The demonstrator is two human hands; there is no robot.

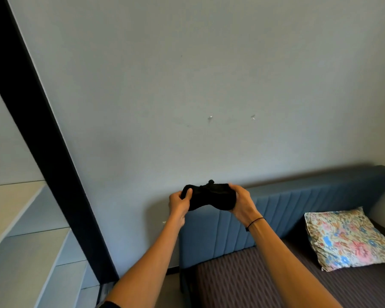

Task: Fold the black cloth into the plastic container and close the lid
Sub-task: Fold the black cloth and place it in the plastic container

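Head view. Item: black cloth [209, 196], bunched into a compact wad, held in the air in front of the grey wall [187, 85], just above the top edge of the blue padded headboard [276, 210]. Long axis: roughly horizontal, left to right; a small knot or tuft sticks up from its top edge.

Left hand [179, 204]: clenched on the cloth's left end, thumb across the front.

Right hand [242, 202]: clenched on the cloth's right end; thin black band on its wrist.

Below-right of the headboard: brown striped bedcover [253, 278], bearing a floral pillow [347, 238]. Left of the headboard: pale shelving [27, 252] behind a dark upright post [42, 130].
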